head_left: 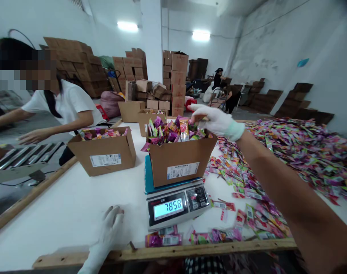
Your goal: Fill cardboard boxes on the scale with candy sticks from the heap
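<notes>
My right hand (219,121), in a white glove, hovers at the right rim of a cardboard box (181,158), over the wrapped candies (173,131) that heap above its edges. Its fingers reach out loosely to the left, and I make out nothing held in them. The box stands on the blue pan of a digital scale (176,204), whose display reads 785.8. Also gloved, my left hand (108,228) rests on the white table near its front edge, left of the scale, fingers extended and holding nothing.
Another filled box (104,152) stands to the left, with a third box (143,123) behind. A large pile of wrapped candies (304,152) covers the table's right side. A co-worker (67,102) stands by a roller conveyor (27,156). Stacked cartons (179,83) fill the background.
</notes>
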A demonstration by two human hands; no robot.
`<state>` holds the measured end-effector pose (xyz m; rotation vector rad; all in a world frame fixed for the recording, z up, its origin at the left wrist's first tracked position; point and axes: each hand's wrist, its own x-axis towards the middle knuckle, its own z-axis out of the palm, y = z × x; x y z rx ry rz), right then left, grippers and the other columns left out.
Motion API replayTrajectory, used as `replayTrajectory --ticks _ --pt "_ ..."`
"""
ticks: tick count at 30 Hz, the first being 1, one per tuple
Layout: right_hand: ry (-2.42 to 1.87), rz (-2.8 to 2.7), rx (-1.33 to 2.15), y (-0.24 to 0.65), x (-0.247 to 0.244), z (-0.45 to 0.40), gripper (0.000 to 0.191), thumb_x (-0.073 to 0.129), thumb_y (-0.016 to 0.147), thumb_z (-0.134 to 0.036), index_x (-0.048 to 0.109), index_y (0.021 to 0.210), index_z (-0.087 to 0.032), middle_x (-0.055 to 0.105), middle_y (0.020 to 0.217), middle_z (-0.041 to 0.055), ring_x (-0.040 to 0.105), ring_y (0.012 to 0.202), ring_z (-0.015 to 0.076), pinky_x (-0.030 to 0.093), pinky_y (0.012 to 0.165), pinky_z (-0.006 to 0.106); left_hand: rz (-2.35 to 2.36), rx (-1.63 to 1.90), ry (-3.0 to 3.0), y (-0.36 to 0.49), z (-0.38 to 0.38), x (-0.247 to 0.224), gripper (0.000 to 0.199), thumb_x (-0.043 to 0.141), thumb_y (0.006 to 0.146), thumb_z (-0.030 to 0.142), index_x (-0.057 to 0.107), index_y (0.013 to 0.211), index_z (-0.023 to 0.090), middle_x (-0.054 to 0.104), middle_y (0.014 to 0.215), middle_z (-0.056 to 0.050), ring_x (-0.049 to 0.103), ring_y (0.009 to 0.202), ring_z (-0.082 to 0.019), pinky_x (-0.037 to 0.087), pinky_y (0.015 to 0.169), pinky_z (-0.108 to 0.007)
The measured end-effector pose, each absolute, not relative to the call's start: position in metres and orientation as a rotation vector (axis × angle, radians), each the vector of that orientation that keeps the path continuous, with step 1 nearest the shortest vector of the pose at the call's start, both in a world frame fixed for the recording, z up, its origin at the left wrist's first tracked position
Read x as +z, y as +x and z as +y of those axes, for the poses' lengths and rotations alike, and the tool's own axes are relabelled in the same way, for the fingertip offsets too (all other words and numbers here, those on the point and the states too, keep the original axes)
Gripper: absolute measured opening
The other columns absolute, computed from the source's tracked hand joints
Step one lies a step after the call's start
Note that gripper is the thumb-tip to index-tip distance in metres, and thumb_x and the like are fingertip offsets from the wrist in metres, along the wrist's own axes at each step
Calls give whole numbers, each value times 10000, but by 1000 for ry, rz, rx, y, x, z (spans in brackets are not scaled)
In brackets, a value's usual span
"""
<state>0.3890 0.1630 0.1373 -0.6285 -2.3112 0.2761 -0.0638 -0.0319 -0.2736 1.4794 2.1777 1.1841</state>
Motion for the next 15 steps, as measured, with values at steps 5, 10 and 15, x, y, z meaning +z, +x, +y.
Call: replayTrajectory --ticks 5,10,15 --pt "-1056 -1933 -91 448 154 139 338 570 891 -120 705 1170 -256 756 1163 94 712 1158 300 524 1159 567 2110 1190 1533 -59 -36 -268 486 509 803 635 702 990 229 715 1270 -193 598 1345 -409 457 1209 -586" --pt "-1393 -1732 -397 481 153 133 841 639 692 17 560 1505 -184 631 1495 162 619 1368 340 485 1197 538 2085 1134 1607 -49 -40 -255 433 498 849 575 694 1005 222 714 1248 -179 579 1354 -392 436 1220 -582" --pt "-1242 -1793 -40 435 150 131 357 657 911 -230 605 1264 -240 723 963 58 682 846 231 604 918 458 2090 1091 1613 -45 -41 -247 501 468 843 595 703 1022 190 713 1253 -215 578 1362 -409 456 1196 -589"
